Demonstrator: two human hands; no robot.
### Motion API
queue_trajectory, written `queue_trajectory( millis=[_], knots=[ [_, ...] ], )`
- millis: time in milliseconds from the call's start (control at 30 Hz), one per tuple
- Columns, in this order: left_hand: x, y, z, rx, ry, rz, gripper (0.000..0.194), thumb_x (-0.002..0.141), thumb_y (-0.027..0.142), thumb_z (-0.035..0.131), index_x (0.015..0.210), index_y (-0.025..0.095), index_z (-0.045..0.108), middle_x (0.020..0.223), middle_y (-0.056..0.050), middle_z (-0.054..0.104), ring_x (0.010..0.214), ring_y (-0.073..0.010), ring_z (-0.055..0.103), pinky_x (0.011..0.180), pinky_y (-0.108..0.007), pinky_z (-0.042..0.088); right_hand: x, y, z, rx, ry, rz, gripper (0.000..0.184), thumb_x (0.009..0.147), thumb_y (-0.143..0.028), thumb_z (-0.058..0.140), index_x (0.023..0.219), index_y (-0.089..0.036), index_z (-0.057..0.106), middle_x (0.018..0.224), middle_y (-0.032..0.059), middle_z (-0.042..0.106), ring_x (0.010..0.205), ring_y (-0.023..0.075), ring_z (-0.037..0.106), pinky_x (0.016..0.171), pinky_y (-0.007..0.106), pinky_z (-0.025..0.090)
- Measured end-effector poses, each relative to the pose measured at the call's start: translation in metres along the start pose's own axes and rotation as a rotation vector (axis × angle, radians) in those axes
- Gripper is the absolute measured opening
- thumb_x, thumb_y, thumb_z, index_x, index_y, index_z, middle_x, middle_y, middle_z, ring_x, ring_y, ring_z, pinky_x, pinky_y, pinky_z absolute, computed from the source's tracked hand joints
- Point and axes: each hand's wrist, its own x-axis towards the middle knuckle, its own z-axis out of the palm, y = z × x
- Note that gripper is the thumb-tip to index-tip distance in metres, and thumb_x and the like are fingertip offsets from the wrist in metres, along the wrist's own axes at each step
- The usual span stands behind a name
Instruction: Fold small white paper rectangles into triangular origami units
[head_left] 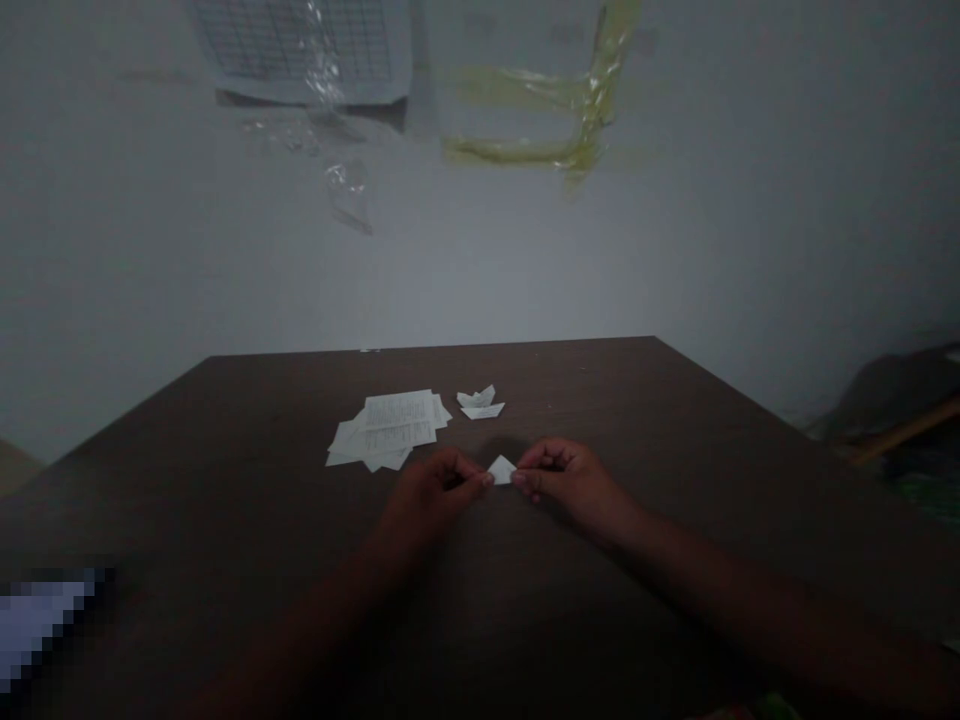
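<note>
A small folded piece of paper (502, 469), white and triangular at its top, is held just above the dark table between my two hands. My left hand (442, 484) pinches its left corner between thumb and fingers. At the right corner, my right hand (564, 474) grips it the same way. Beyond my hands lie folded paper boats (481, 405), close together and partly overlapping. Left of them, a loose stack of printed paper sheets (397, 420) is fanned out on the table.
The brown table (600, 400) meets a pale wall (525, 260) at its back edge. A taped sheet with a grid (300, 45) and yellowed tape (517, 152) are on the wall. A blurred-out flat object (41, 620) lies at the left. Dark items (900, 400) stand beyond the table's right edge.
</note>
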Motion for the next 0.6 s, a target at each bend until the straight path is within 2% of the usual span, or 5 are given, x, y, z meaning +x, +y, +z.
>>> queue_trajectory(
  millis=[200, 400, 600],
  knots=[
    [0.0023, -0.0035, -0.0011, 0.039, -0.017, 0.028, 0.028, 0.084, 0.048, 0.078, 0.074, 0.024, 0.067, 0.082, -0.003, 0.08, 0.081, -0.0249, 0.072, 0.074, -0.036, 0.056, 0.001, -0.0005, -0.0004, -0.023, 0.007, -0.002, 0.038, 0.073, -0.046, 0.101, 0.082, -0.023, 0.071, 0.071, -0.0024, 0.068, 0.064, 0.015, 0.061, 0.066, 0.032, 0.051],
    [0.0012, -0.0034, -0.0033, 0.083, -0.036, 0.055, 0.029, 0.085, 0.047, 0.078, 0.073, 0.024, 0.064, 0.076, -0.001, 0.075, 0.074, -0.022, 0.068, 0.068, -0.033, 0.05, 0.002, 0.0009, -0.0001, 0.007, 0.003, -0.001, 0.048, 0.068, -0.047, 0.105, 0.084, -0.025, 0.065, 0.067, -0.0059, 0.065, 0.06, 0.0143, 0.061, 0.062, 0.031, 0.05],
    [0.0042, -0.0079, -0.0068, 0.085, -0.053, 0.111, 0.03, 0.086, 0.048, 0.079, 0.079, 0.025, 0.06, 0.077, 0.0, 0.072, 0.074, -0.021, 0.065, 0.068, -0.033, 0.049, 0.0007, -0.0011, -0.0015, -0.078, -0.034, -0.043, 0.046, 0.077, -0.049, 0.1, 0.084, -0.026, 0.061, 0.068, -0.0054, 0.064, 0.059, 0.0141, 0.06, 0.06, 0.03, 0.05]
  ],
)
